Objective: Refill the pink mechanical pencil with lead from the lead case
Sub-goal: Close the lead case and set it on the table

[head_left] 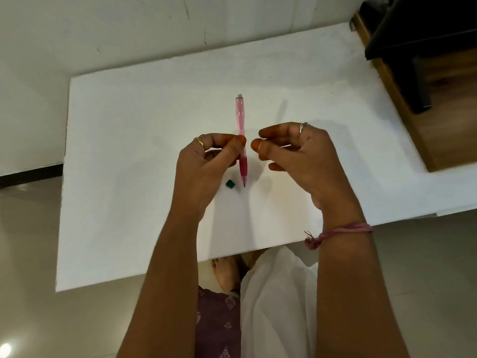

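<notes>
Pinching slim translucent pink pencil (241, 135), left hand (206, 164)

left hand (206, 164) raised, thumb and forefinger pinched shut, right hand (296, 156) beside it, fingers loosely curled, empty

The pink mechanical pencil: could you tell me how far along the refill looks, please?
Done: unclear; no lead is visible. In hand: the left hand pinches the pink mechanical pencil, tip toward the person; the right hand hovers beside it, empty. A small teal piece lies on the white table. Left: loading lead; no case shows.
</notes>
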